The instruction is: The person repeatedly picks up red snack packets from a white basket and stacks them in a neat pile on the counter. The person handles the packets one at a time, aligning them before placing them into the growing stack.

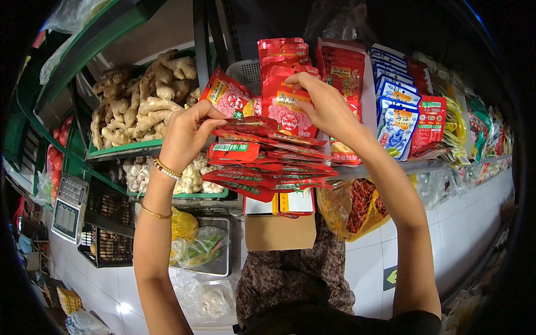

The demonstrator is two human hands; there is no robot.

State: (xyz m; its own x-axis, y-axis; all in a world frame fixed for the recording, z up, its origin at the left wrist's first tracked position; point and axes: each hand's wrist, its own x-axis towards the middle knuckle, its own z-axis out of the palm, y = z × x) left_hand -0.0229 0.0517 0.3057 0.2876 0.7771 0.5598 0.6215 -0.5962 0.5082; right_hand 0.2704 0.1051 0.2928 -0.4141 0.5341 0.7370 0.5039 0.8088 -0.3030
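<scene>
My right hand [328, 106] grips the right edge of a red food packet [287, 111], its fingers near the top and thumb lower down. This packet stands upright at the front of a row of similar red packets [280, 48] in a grey plastic basket [243, 71]. With thumb and forefinger pinched together, my left hand [188, 127] holds the edge of a red packet by the basket's front left. Another red packet [230, 94] leans, tilted, just above that hand. Many flat red packets [268, 163] lie layered in front, over a cardboard box [280, 232].
Ginger [142, 109] fills a green-edged crate at left, above garlic [197, 176]. Blue-and-white packets [398, 121] and more red packets [341, 75] stand to the right. A bag of dried chillies [360, 205] hangs below the shelf edge. A scale [69, 209] is at far left.
</scene>
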